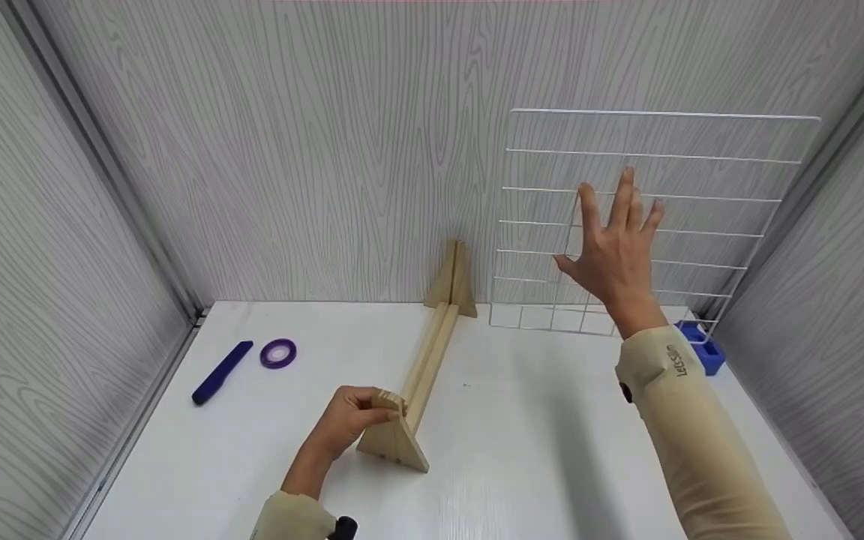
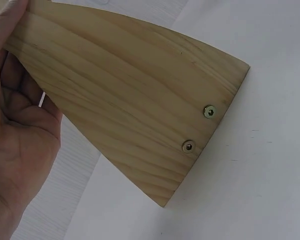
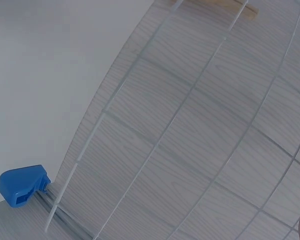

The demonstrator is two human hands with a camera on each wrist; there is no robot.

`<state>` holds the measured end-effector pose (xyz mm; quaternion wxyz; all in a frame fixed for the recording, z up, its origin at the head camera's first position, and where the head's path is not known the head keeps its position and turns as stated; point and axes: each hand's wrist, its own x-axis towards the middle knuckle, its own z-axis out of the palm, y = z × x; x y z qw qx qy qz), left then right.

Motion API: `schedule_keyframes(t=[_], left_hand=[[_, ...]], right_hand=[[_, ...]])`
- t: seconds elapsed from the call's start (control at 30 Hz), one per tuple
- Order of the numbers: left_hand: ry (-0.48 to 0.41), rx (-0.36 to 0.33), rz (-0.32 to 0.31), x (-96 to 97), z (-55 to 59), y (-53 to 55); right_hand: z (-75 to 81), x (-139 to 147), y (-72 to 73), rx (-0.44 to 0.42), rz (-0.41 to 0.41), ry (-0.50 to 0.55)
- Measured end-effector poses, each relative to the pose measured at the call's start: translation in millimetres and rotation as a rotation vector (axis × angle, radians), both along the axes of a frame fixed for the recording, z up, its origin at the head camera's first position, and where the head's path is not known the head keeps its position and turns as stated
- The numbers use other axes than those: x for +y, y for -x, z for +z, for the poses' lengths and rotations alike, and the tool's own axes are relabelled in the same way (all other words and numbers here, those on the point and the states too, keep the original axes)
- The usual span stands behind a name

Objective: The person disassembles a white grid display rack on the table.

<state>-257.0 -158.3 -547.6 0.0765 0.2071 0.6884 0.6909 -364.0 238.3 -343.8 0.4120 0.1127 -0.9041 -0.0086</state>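
1. A person's left hand (image 1: 349,421) grasped the top of the near end piece (image 1: 393,444) of a wooden stand (image 1: 430,356), pinching it between thumb and fingers.
2. The stand stood upright near the middle of a white table (image 1: 507,450), its two rails running back to a matching far end piece (image 1: 451,281) close to the patterned rear wall (image 1: 312,165).
3. Two bolts (image 2: 209,111) with hex sockets showed low on the near end piece.
4. The right hand (image 1: 616,251), unclenched, held its fingers straight and spread before a white wire grid (image 1: 709,197); whether they touched the wires could not be told.
5. The grid rose at the table's back right, to the right of the stand. Whether its lower edge rested on the tabletop was unclear.
6. A blue plastic object (image 1: 711,358) sat by the grid's lower right corner.
7. At left, a purple ring (image 1: 278,365) lay near a slim dark-blue tool (image 1: 222,373), the two apart.
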Motion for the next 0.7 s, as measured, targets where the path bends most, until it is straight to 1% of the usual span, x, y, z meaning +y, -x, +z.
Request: schedule_keyframes(t=[0.07, 0.23, 0.5, 0.7], left_hand=[[-0.017, 0.011, 0.008, 0.1, 1.4, -3.2], [-0.045, 0.015, 0.039, 1.8, 3.6, -10.6], [-0.04, 0.011, 0.111, 6.8, 5.8, -16.3], [-0.061, 0.024, 0.116, 8.9, 11.8, -18.0]], right_hand=[[1.3, -1, -0.8, -0.01, 0.002, 0.005], [2.8, -3, -3.1, -0.023, -0.007, 0.006], [4.6, -3, -2.3, -0.028, -0.033, -0.023], [6.7, -3, -1.1, -0.026, -0.038, -0.031]])
